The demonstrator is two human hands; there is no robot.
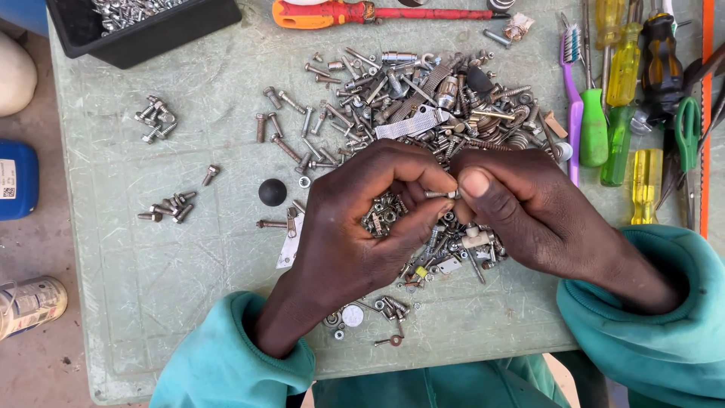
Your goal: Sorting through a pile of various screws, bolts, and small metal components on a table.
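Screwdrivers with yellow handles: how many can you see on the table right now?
3. One yellow screwdriver lies at the top right edge, a second just below it, and a third lower, beside the green handles. Others may be hidden among the tools there.

A pale green plastic bench is seen, its matt surface scratched and scuffed all over. A heap of small grey metal screws, nuts and springs is spread on it, most with a dull shine, some darkened. A short bright metal screw is pinched between the left hand and the right hand. A flat strip of silvery woven metal mesh lies in the heap. A small black dome looks matt and smooth. Translucent yellow and green plastic screwdriver handles are glossy. The teal sleeves are of soft, matt knitted cloth.
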